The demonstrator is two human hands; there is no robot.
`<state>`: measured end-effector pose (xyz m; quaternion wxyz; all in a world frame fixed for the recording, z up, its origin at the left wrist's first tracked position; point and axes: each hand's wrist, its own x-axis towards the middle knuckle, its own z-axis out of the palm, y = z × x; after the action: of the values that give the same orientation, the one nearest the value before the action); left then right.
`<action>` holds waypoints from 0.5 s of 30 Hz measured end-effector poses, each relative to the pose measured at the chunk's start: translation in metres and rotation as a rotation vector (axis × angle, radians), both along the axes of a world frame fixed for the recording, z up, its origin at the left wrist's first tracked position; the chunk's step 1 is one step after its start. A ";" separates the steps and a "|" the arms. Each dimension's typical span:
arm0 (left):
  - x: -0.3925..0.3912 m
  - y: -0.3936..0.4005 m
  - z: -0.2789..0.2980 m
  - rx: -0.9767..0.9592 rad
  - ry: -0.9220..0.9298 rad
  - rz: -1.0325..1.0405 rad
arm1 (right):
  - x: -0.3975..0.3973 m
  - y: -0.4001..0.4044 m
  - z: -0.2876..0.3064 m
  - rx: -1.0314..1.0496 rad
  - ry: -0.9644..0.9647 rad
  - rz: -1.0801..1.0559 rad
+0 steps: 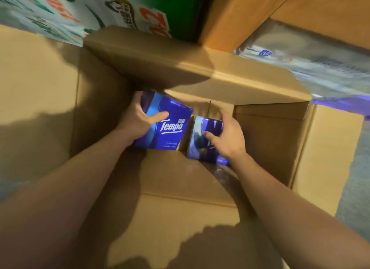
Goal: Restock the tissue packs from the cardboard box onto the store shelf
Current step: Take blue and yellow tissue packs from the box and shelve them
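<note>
I look down into an open cardboard box (268, 140). My left hand (138, 118) grips a blue Tempo tissue pack (170, 128) at its left edge, thumb across the front; the pack is tilted and sits inside the box. Beside it on the right, my right hand (228, 136) grips a second blue tissue pack (200, 140) from above, covering most of its top. A small gap separates the two packs. The store shelf is not in view.
The box's flaps (40, 84) spread out to the left, far side and near side. Beyond it stand a green and white printed carton (124, 10), a plain brown carton (250, 14) and plastic-wrapped goods (312, 62) at the right.
</note>
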<state>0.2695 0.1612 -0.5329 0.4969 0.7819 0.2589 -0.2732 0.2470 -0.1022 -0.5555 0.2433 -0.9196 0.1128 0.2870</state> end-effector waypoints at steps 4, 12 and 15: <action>-0.012 0.012 -0.002 0.109 -0.022 0.005 | 0.009 -0.005 -0.021 -0.120 0.190 0.250; -0.025 0.002 -0.005 0.041 -0.081 0.082 | 0.030 0.001 -0.011 -0.350 0.249 0.538; -0.023 -0.001 -0.001 0.068 -0.109 0.095 | 0.032 -0.011 -0.015 -0.158 0.313 0.476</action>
<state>0.2463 0.1605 -0.5344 0.4959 0.7989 0.2774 -0.1972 0.2788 -0.1130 -0.5709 0.0766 -0.8809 -0.0480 0.4647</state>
